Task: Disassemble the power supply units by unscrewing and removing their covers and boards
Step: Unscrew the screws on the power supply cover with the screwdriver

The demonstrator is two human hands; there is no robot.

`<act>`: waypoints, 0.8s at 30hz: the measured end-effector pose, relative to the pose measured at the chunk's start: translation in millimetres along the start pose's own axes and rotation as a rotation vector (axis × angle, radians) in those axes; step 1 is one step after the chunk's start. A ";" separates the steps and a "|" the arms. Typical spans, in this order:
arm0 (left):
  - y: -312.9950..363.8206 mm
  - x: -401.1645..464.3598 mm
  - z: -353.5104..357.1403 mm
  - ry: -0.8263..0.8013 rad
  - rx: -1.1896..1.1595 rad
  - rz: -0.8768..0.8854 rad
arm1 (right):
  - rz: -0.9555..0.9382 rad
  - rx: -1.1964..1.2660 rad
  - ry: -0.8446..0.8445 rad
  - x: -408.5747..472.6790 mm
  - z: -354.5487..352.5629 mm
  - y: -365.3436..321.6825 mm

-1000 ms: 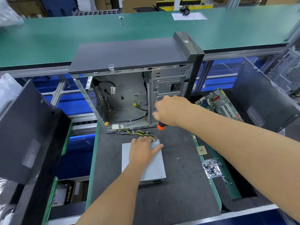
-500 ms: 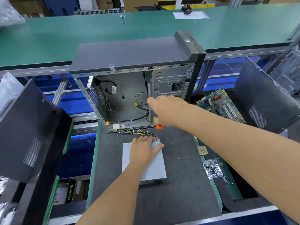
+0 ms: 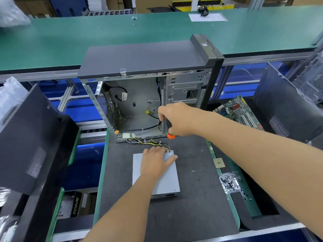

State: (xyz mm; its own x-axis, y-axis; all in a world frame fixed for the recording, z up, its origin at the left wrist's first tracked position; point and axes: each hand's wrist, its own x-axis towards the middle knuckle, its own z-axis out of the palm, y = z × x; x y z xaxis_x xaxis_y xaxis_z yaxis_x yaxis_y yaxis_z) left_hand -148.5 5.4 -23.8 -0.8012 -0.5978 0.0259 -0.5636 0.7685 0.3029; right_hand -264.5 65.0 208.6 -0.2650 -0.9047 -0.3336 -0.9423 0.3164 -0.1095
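Observation:
A grey metal power supply unit (image 3: 166, 182) lies flat on the dark work mat (image 3: 192, 198), its bundle of yellow and black cables (image 3: 148, 142) running toward the open case. My left hand (image 3: 154, 163) presses flat on the unit's cover, fingers spread. My right hand (image 3: 176, 119) grips a screwdriver (image 3: 169, 135) with a black and orange handle, held upright. Its tip stands on the screw at the unit's far right corner.
An open, mostly gutted computer case (image 3: 148, 91) stands just behind the unit. A green motherboard (image 3: 239, 112) lies to the right, beside a black side panel (image 3: 283, 109). More black panels (image 3: 29, 137) lean on the left. A clear bag of screws (image 3: 229, 185) sits at the mat's right edge.
My right hand has turned slightly on the screwdriver handle, showing more of its black part. My left hand and the power supply unit have stayed in place.

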 end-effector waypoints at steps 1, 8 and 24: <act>0.0 0.1 0.1 0.004 0.000 0.000 | 0.033 0.027 0.000 1.0 0.1 -0.1; -0.8 0.8 2.1 0.011 0.003 0.002 | 0.045 -0.229 0.068 -1.3 -0.5 -2.8; -1.5 0.2 2.5 0.022 -0.005 0.003 | 0.026 -0.037 0.075 -2.3 -0.9 3.8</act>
State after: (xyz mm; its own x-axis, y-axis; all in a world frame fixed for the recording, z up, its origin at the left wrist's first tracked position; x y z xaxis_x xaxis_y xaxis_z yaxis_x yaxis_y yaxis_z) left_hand -148.4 4.7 -26.6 -0.7981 -0.6006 0.0480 -0.5603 0.7691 0.3075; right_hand -267.7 68.0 209.8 -0.3029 -0.9155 -0.2647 -0.9414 0.3307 -0.0665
